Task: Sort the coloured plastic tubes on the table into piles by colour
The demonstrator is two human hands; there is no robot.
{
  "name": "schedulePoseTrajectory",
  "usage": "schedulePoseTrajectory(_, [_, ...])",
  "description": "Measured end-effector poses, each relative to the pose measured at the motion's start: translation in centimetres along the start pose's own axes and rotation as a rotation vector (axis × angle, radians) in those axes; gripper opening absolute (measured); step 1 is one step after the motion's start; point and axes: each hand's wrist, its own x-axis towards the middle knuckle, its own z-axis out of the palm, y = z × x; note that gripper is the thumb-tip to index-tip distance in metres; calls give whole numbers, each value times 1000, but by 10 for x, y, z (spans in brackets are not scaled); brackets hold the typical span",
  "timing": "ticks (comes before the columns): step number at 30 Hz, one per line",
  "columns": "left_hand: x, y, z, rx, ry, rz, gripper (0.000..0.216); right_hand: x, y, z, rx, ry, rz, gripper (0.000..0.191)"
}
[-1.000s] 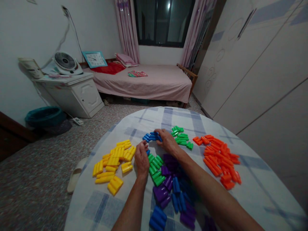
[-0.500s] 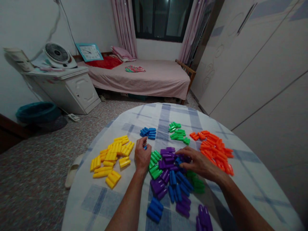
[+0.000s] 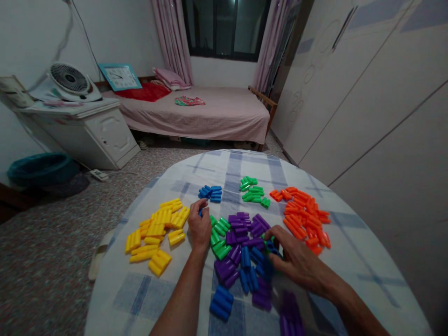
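My left hand (image 3: 199, 228) is closed around a small blue plastic piece (image 3: 200, 212), mostly hidden by the fingers, between the yellow pieces (image 3: 161, 221) and the green pieces (image 3: 220, 238). With thumb and fingers curled, my right hand (image 3: 297, 256) grips a blue tube-like piece (image 3: 270, 246) at the right edge of the mixed pile. A bit of green shows beside it, partly covered by the fingers. Purple pieces (image 3: 238, 224) and blue connected tubes (image 3: 248, 268) lie between my hands. Closer to me is another blue block (image 3: 221, 302).
Orange pieces (image 3: 304, 214) are heaped at the right. Small groups of green (image 3: 252, 191) and blue pieces (image 3: 210, 192) sit farther back on the checked tablecloth (image 3: 133, 294). Beyond the round table stand a bed (image 3: 224, 112), a white cabinet (image 3: 108, 135) and a wardrobe (image 3: 367, 93).
My right hand has moved slightly right and toward me, with the blue piece at its fingertips, uncovering purple pieces. My left hand keeps its place by the yellow pieces. The view has shifted a little.
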Motion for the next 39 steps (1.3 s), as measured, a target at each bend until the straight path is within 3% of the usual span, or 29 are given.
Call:
schedulePoseTrajectory(3, [0, 1, -1, -20, 26, -39, 30, -13, -3, 18, -92, -65, 15, 29])
schedulePoseTrajectory(7, [1, 2, -1, -14, 25, -48, 30, -14, -2, 53, -216, 30, 26, 51])
schedulePoseTrajectory(10, [1, 2, -1, -31, 26, -48, 30, -11, -1, 66, -239, 104, 32, 42])
schedulePoseTrajectory(15, [1, 2, -1, -27, 18, -61, 31, -8, -1, 55, -104, 154, 144, 17])
schedulePoseTrajectory(18, [1, 1, -1, -35, 15, -58, 32, -8, -4, 43, -6, 169, 215, 12])
schedulePoseTrajectory(21, [1, 1, -1, -37, 11, -64, 32, -7, -15, 42, 80, 132, 127, 12])
schedulePoseTrajectory(27, [1, 2, -1, -40, 15, -58, 31, -1, -37, 64, 49, 168, 21, 19])
schedulePoseTrajectory(34, [1, 2, -1, -53, 26, -45, 30, 8, -36, 69, 1, 7, -42, 21])
schedulePoseTrajectory(39, [1, 0, -1, -79, 22, -98, 30, 8, -30, 61, 129, 65, -38, 16])
